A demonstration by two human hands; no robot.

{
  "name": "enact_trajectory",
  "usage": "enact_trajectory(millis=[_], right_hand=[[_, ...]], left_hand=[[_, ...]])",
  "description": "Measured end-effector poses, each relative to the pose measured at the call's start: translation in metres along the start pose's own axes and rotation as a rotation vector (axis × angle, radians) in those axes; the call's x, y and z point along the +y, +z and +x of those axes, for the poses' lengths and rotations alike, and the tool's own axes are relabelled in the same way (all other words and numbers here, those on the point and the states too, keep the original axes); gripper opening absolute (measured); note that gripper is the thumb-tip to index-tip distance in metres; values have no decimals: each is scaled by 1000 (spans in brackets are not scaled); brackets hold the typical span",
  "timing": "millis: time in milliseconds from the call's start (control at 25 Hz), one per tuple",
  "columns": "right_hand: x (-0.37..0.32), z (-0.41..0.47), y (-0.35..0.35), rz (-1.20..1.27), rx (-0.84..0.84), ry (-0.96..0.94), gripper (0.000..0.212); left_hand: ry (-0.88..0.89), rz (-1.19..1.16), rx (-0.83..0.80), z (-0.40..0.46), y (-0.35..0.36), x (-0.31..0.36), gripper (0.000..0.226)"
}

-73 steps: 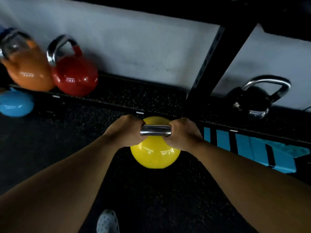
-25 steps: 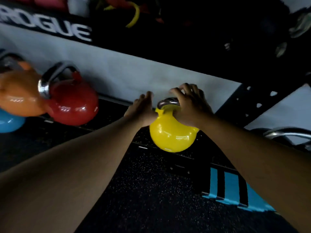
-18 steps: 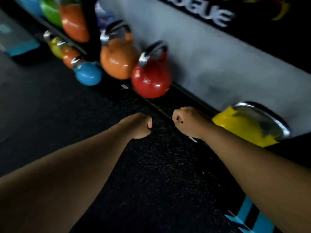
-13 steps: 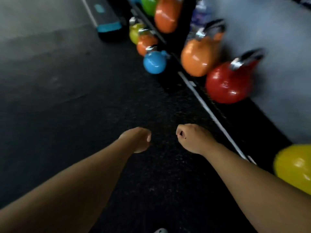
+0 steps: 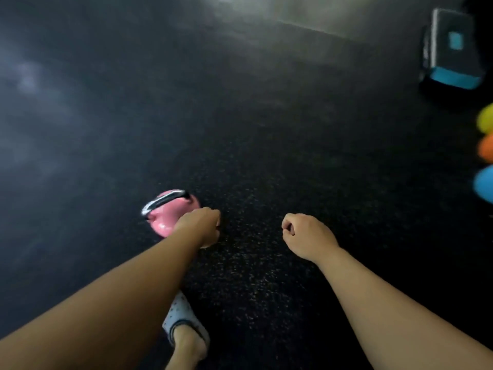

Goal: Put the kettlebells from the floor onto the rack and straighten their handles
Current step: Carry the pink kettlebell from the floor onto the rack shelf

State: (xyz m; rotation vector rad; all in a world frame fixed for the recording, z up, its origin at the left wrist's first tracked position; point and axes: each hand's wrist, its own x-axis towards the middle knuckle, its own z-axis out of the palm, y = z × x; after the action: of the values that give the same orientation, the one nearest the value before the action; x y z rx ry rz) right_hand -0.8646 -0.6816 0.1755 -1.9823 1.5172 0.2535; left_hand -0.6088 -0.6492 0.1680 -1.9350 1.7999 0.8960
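The pink, ball-shaped kettlebell with a bright chrome handle [image 5: 170,213] stands on the black, speckled rubber floor [image 5: 266,156], ahead and to the person's left. In the head view the left hand [image 5: 198,225] overlaps the right side of the kettlebell body; whether the hand touches it or hangs above it cannot be determined. The left hand is curled into a loose fist and holds nothing. The right hand [image 5: 306,236] is likewise loosely curled and empty, and sits well apart from the kettlebell, over bare floor. The left hand is therefore the nearer one. The handle's long axis runs on a diagonal, from lower left to upper right in the view, so it lies roughly across the line of the left forearm; a grasp probably requires little wrist rotation. A grey perforated clog on the person's foot [image 5: 184,321] is planted near the kettlebell, on its near side. The floor around the kettlebell is open. At the right edge of the floor, blurred yellow, orange and blue rounded kettlebells [image 5: 485,150] are partly visible, and a dark box with teal trim [image 5: 450,54] stands in the far right corner.
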Motion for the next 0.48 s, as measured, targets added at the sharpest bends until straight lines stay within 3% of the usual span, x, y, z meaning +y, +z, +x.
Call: enact_trajectory(millis=[160,480], right_hand=[[-122,47,23,-53,3,-75,11],[-232,218,120,-171,6,-215,25]], left_hand=[[-175,-103,90,-25,-10,-132,40],[-252,-327,255,68,47,-261,37]])
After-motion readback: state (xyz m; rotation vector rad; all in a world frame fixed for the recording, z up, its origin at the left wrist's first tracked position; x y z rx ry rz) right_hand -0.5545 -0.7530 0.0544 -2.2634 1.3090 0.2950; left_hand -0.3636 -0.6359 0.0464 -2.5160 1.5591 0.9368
